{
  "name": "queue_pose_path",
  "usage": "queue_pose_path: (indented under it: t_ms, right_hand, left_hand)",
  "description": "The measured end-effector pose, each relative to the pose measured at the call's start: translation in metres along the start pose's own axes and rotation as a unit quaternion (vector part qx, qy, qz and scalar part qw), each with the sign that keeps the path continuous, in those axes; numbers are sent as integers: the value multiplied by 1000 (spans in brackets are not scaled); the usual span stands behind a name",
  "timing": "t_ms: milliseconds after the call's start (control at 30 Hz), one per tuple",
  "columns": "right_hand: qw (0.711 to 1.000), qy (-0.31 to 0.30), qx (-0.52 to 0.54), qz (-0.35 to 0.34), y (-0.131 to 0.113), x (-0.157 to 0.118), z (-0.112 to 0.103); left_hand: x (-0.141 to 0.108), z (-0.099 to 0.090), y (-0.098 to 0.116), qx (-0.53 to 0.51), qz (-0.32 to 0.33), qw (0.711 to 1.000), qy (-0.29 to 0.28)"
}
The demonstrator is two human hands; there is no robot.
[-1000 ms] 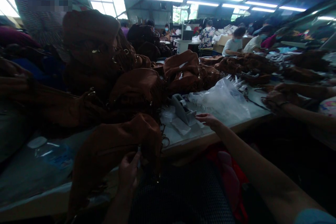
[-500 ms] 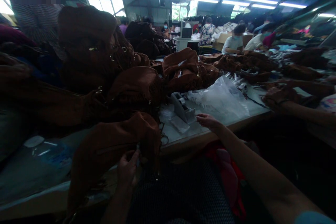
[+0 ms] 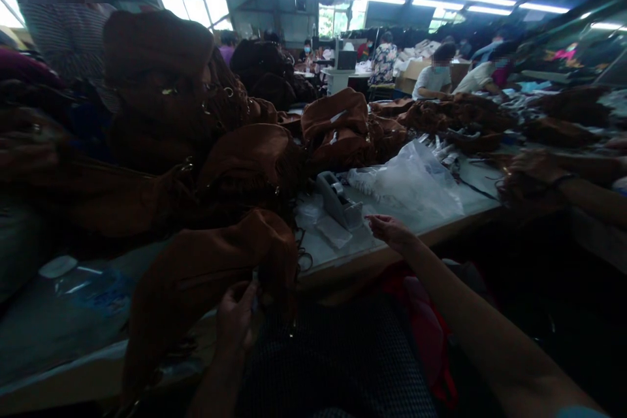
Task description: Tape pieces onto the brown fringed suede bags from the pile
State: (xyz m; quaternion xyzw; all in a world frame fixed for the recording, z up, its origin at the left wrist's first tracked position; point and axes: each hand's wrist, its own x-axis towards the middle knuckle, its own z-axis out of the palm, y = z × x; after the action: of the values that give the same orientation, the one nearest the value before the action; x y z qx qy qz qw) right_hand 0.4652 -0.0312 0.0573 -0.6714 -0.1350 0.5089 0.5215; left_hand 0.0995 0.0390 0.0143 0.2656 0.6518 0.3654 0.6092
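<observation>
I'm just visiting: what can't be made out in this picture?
All in the head view:
Pale piece at the left hand: too small and partly thumb-covered to identify.
Right hand: too small and dim at the tips to tell whether it pinches anything.
Brown bag by the left hand: darkness hides its underside.
Co-worker's forearm, far right: most of the body is cut off by the picture's edge.
</observation>
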Motion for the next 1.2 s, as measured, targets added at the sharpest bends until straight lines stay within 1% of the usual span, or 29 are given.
queue_pose_path:
  t_ms: [233, 333, 433, 533, 600, 667, 733, 833, 933, 967, 1067, 1200]
  right_hand:
    - [998, -40, -43, 3, 3, -7, -9]
    - [998, -38, -47, 5, 4, -7, -11]
    - [997, -11, -79, -21, 6, -8, -11]
    - [986, 53, -131, -86, 11, -9, -13]
    - [971, 99, -174, -134, 16, -8, -19]
    - [949, 146, -222, -168, 21, -6, -28]
    - [924, 191, -278, -181, 25, -2, -38]
    - [878, 242, -376, -170, 30, 5, -52]
    - [835, 264, -455, -159, 33, 13, -61]
    - [827, 267, -468, -159, 34, 15, -62]
    - [817, 272, -479, -170, 37, 19, -65]
    - [788, 293, -517, -161, 40, 26, -68]
  left_hand:
    - [-1, 1, 0, -13, 3, 1000, 3]
    - [-2, 1, 1, -12, 6, 1000, 4]
    - [-2, 1, 2, -4, 18, 1000, 1]
    - [-1, 1, 1, -6, 21, 1000, -5]
    - [0, 1, 1, -18, 13, 1000, -12]
    - [1, 2, 0, -28, 4, 1000, -10]
    - [2, 1, -2, -17, 5, 1000, -4]
    - [5, 0, -4, -1, 4, 1000, -3]
    - [5, 0, -3, -8, -2, 1000, -5]
    - [5, 0, -3, -6, -2, 1000, -4]
    - [3, -1, 0, 23, -6, 1000, -2]
    - [2, -4, 0, 30, -5, 999, -8]
